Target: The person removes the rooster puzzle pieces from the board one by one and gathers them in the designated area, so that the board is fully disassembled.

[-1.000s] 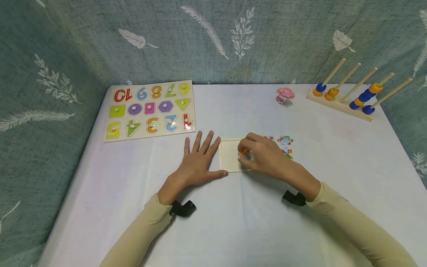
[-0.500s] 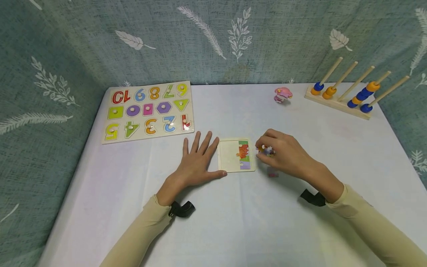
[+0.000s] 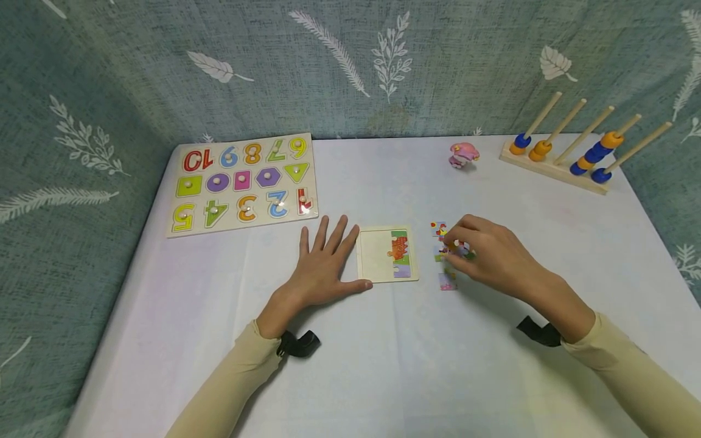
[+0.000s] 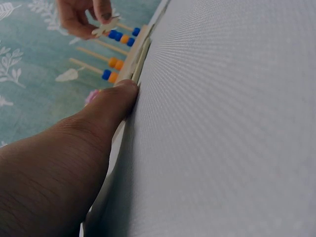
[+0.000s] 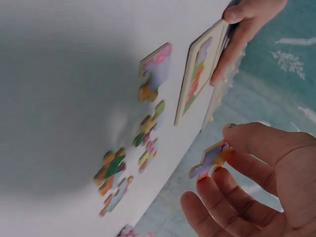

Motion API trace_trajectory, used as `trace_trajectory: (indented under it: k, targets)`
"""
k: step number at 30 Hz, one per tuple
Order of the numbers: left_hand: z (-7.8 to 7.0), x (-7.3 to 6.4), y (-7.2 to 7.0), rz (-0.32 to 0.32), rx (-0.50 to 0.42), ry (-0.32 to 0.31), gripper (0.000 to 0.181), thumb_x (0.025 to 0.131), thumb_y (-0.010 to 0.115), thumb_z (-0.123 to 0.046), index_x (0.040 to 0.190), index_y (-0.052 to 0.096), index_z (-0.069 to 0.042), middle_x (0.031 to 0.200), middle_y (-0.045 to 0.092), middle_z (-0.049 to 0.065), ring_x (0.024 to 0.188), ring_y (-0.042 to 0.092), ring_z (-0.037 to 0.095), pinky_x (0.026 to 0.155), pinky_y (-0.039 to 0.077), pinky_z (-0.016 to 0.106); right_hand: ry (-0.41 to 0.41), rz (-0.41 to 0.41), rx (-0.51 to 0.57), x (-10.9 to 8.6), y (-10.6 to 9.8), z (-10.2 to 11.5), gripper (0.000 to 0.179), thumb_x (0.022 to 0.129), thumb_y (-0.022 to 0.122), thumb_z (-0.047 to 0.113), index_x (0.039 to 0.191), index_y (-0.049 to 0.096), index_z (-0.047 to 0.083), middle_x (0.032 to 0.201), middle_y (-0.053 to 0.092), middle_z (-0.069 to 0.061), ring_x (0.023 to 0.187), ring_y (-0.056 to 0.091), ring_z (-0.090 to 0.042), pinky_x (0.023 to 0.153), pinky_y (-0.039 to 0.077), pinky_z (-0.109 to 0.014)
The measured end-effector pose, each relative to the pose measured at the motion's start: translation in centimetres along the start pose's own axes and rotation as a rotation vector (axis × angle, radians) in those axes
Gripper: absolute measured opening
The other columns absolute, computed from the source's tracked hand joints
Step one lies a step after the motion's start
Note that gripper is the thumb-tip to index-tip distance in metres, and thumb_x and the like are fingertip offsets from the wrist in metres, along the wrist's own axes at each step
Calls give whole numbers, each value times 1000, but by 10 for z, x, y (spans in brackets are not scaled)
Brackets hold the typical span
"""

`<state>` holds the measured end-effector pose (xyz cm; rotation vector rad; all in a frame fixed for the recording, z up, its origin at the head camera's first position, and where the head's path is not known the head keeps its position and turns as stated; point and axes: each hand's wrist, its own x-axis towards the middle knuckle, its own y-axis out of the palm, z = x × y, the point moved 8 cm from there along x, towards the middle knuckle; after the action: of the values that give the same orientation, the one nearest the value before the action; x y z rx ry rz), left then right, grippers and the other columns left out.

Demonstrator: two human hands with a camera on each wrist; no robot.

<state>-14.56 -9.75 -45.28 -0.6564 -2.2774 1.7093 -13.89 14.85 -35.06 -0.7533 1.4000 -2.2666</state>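
Observation:
A small wooden puzzle tray (image 3: 375,255) lies at the table's middle, with a strip of joined puzzle pieces (image 3: 401,254) along its right side and bare wood on the left. My left hand (image 3: 322,277) lies flat with fingers spread, fingertip and thumb at the tray's left edge. To the right of the tray, my right hand (image 3: 495,255) pinches a lilac and orange puzzle piece (image 5: 210,159) between thumb and fingers, above the table. Under and beside that hand lie several loose puzzle pieces (image 3: 448,282), partly hidden by it in the head view.
A number and shape peg board (image 3: 243,182) rests at the back left. Toward the back right stand a pink figurine (image 3: 463,154) and a wooden bead stacker (image 3: 553,172) with upright pegs. Patterned green cloth (image 3: 350,67) hangs behind the table.
My right hand has moved right, from over the tray to above the loose pieces, with a puzzle piece in its fingers. The tray's strip of pieces has come into sight. My left hand stays put.

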Motion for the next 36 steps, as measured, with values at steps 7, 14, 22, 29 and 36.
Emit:
trace_trajectory:
  k: [7, 14, 22, 29, 36]
  targets:
    - [0, 0, 1, 5, 0, -8, 109, 81, 57, -78, 163, 11, -21, 168, -3, 6, 150, -14, 36, 111, -12, 66, 29, 15, -35, -14, -3, -12, 19, 76, 86, 8, 90, 74, 9, 93, 63, -1, 81, 60, -17, 66, 51, -36]
    - [1, -1, 2, 12, -3, -15, 110, 81, 57, -78, 163, 11, -21, 168, -5, 5, 150, -15, 36, 111, -13, 64, -2, -7, -30, -21, -2, -18, 21, 74, 87, 4, 90, 75, 9, 89, 62, -2, 76, 58, -17, 61, 48, -36]
    - [1, 0, 3, 12, 5, -15, 110, 81, 56, -79, 163, 10, -22, 168, -6, 4, 150, -15, 35, 111, -13, 65, 29, 63, -7, -29, 11, -23, 21, 73, 86, 3, 89, 74, 9, 91, 64, -2, 81, 61, -18, 68, 53, -39]
    - [1, 1, 3, 9, 10, -11, 110, 81, 57, -79, 163, 11, -22, 168, -5, 5, 150, -15, 35, 111, -12, 65, 52, 127, -4, -37, 18, -23, 24, 72, 89, 5, 84, 69, 13, 88, 63, 1, 77, 56, -14, 65, 49, -36]
    - [1, 1, 3, 7, 8, -11, 111, 80, 59, -78, 163, 11, -21, 168, -5, 5, 150, -15, 36, 111, -13, 65, 68, 191, 11, -42, 25, -24, 23, 73, 88, 6, 83, 69, 15, 87, 61, 4, 72, 53, -11, 63, 47, -34]
